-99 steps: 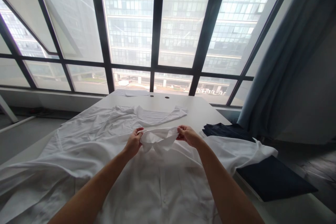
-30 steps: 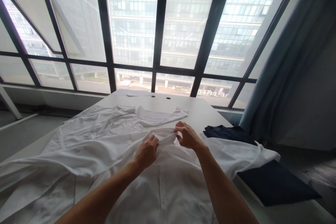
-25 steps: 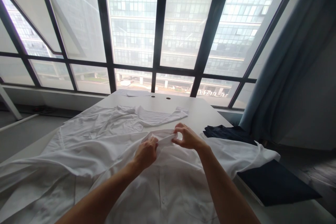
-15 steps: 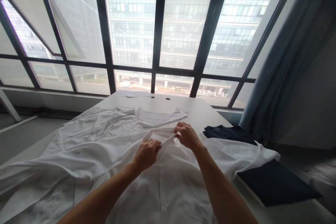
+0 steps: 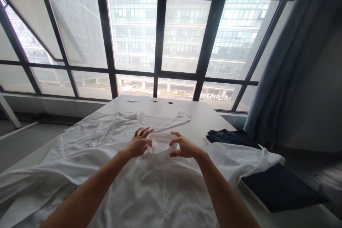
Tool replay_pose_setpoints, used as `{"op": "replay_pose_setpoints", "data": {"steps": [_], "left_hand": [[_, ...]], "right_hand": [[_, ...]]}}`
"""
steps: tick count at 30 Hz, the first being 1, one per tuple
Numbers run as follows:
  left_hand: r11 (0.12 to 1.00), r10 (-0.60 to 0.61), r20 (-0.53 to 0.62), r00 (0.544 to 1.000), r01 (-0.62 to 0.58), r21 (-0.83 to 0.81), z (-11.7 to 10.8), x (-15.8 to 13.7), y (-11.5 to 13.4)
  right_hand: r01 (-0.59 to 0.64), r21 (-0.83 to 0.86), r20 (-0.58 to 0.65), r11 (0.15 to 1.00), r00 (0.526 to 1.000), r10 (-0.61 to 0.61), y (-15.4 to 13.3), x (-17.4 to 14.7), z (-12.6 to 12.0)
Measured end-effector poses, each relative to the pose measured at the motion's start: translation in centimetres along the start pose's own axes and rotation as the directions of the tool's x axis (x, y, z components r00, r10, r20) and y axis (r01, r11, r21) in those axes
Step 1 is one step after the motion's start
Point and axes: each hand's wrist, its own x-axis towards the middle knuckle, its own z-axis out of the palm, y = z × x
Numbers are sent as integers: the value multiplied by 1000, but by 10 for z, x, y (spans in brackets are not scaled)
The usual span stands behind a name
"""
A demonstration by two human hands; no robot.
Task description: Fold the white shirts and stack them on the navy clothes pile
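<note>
A white button-up shirt (image 5: 149,188) lies spread before me, its button strip running down the middle. Its collar (image 5: 162,138) stands up in a loose ring at the far end. At the collar's left side is my left hand (image 5: 139,145), its fingers stretched out and apart and its thumb by the cloth. My right hand (image 5: 184,146) curves at the right side of the collar, thumb and index finger apart with a gap between them. Whether the fingertips press on the fabric is hard to tell.
Another white garment (image 5: 107,126) lies rumpled beyond the shirt on the white table (image 5: 192,108). To the right are a folded dark garment (image 5: 231,138) and a flat dark navy piece (image 5: 283,188). A grey-blue curtain (image 5: 278,78) hangs by the windows.
Both hands have let go of the pinched collar edge. My left hand has moved left and a little away from me; my right hand has opened and dropped slightly lower in view.
</note>
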Motion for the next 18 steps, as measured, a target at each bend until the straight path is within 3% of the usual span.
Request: {"op": "replay_pose_setpoints", "data": {"steps": [2,5,9,14,18], "left_hand": [[999,-5,2,1000,5,-39,-4,9,-5],[986,-15,-34,999,9,-169,-14,23,-9],[909,-94,-30,995,74,-410,-26,38,-15],[857,-196,-53,979,145,-495,-29,56,-22],[914,-195,-156,968,122,-386,-24,73,-27]], "right_hand": [[30,93,-23,995,999,-28,1,1,-1],[44,69,-189,997,982,-31,4,2,-8],[-18,-42,-434,999,901,-2,11,7,-22],[-101,2,-414,995,905,93,20,29,-37],[-11,8,-452,1000,892,13,27,56,-33]]}}
